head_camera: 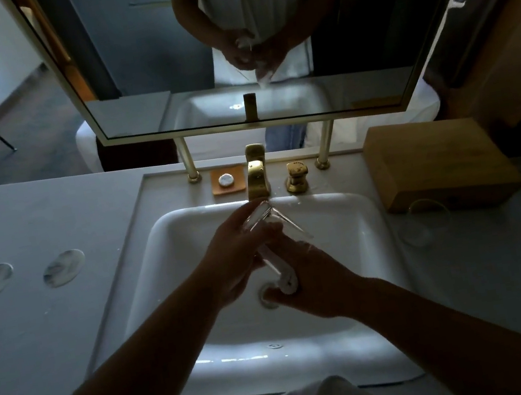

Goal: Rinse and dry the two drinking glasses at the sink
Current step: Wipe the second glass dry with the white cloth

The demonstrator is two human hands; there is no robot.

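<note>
In the head view, the left hand (233,252) was curled round a clear, tapered drinking glass (268,221), holding it above the white rectangular sink basin (171,245) just in front of the gold-coloured brass faucet (256,177). The glass lay tilted, its long axis running from the left hand's grip at the upper left down toward the right hand, with what looked like its wider mouth turned that way. The right hand (312,277) gripped a rolled white cloth (281,272), whose upper end reached up to or into the glass; whether it was already inside could not be told in the dim light. No running water could be made out. The second clear drinking glass (425,222) stood upright on the pale grey countertop (501,261) to the right, just in front of a light wooden box (434,163) and nearer the right hand. Judging from this, the first glass was being dried, and the coming move would turn on pushing the cloth along the glass's axis.
</note>
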